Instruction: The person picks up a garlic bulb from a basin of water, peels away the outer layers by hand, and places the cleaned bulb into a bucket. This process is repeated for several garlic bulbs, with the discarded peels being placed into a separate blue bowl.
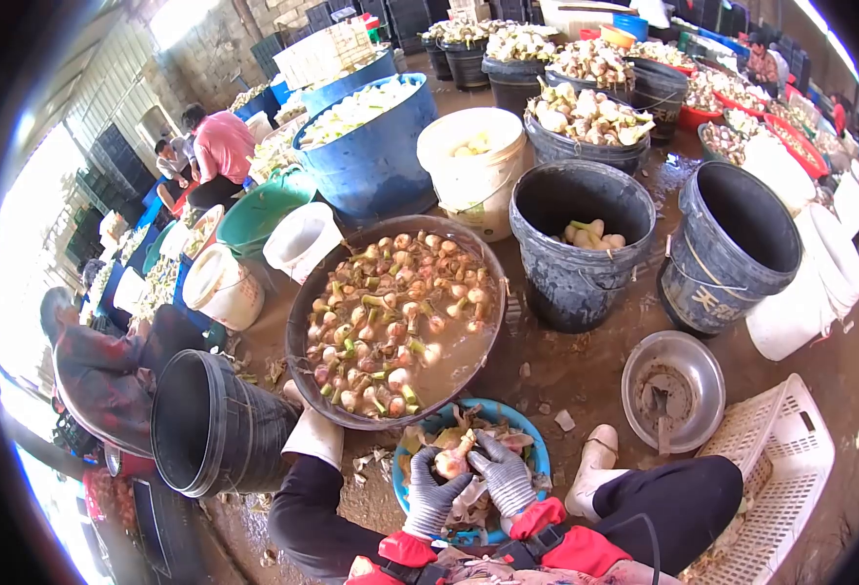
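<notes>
Both hands wear grey striped gloves and meet over a blue basin (539, 447) of peeled skins and scraps. My left hand (432, 492) is closed round a garlic bulb (453, 460) with a short stem. On the bulb's right side, my right hand (501, 475) has its fingers pressed against it. Just beyond the basin is a wide dark tub (298, 336) of muddy water, where many pinkish bulbs with stems float.
Black buckets (582, 283) (732, 258) stand beyond on the right, one holding a few peeled bulbs. Nearer are a metal bowl (702, 382) and a white crate (800, 478). A black bucket (239, 429) lies tilted at left. People (223, 156) sit farther back.
</notes>
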A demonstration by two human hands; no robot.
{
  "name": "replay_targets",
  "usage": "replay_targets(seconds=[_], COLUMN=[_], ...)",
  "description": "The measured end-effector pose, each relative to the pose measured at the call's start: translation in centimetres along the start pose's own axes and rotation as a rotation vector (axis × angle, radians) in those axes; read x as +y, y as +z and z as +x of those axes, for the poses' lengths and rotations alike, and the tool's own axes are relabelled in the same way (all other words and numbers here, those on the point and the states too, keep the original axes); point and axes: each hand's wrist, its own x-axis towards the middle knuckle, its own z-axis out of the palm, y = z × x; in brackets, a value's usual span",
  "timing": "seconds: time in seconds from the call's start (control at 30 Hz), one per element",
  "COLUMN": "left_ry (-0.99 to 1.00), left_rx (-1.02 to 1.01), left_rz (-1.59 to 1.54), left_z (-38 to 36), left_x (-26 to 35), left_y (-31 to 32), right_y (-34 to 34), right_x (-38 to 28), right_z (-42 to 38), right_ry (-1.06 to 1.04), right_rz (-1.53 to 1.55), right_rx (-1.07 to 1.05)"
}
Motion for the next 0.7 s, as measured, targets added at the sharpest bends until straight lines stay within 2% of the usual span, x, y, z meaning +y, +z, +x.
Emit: replay_targets(seconds=[0.03,0.07,0.13,0.17,0.2,0.27,0.3,0.33,0.4,0.43,0.47,0.53,0.57,0.6,0.67,0.7], left_ry=[0.08,0.081,0.268,0.363,0.369,0.354,0.207,0.208,-0.431,-0.467,-0.463,-0.581,-0.487,-0.488,-0.3,-0.286], left_rx=[0.027,0.024,0.024,0.029,0.023,0.003,-0.042,-0.04,-0.263,-0.297,-0.296,-0.22,-0.203,-0.208,-0.172,-0.205], left_rz=[0.15,0.15,0.576,0.611,0.608,0.557,0.49,0.486,-0.63,-0.811,-0.812,-0.929,-0.913,-0.914,-0.537,-0.464], left_z=[-0.3,-0.4,-0.3,-0.2,-0.2,-0.5,-0.6,-0.3,0.3,-0.1,-0.2,-0.3,-0.4,-0.8,-1.0,-0.9], left_x=[1.2,0.6,-0.7,-0.8,-0.9,-0.6,-0.4,-0.8,-2.0,-2.1,-2.1,-1.7,-1.0,-0.5,-0.2,-1.0], left_y=[0.4,0.1,-0.4,-0.3,-0.1,0.3,0.1,-0.4,-1.7,-1.7,-1.9,-1.9,-1.9,-2.0,-2.1,-2.6], right_y=[0.0,0.0,-0.2,-0.3,-0.5,-1.2,-1.5,-1.5,-1.0,-0.8,-0.8,-1.0,-1.0,-1.0,-1.0,-1.1], right_x=[-0.4,-0.6,0.0,0.1,0.3,1.1,1.6,1.0,-0.8,-1.0,-1.0,-0.9,-0.8,-0.6,-0.5,-0.5], right_z=[-0.3,-0.5,-0.4,-0.3,-0.1,0.5,0.7,0.5,-0.3,-0.4,-0.4,-0.3,-0.6,-0.6,-0.5,-0.5], right_ry=[-0.02,-0.041,-0.09,-0.105,-0.12,-0.165,-0.206,-0.207,-0.071,-0.121,-0.122,-0.075,0.047,0.044,0.09,-0.004], right_rz=[-0.161,-0.323,-0.323,-0.363,-0.406,-0.459,-0.511,-0.514,-0.346,-0.388,-0.39,-0.329,-0.205,-0.206,-0.298,-0.424], right_rx=[-0.001,-0.002,0.006,0.014,0.022,0.029,0.028,0.027,-0.049,-0.074,-0.078,-0.143,-0.152,-0.148,-0.185,-0.184])
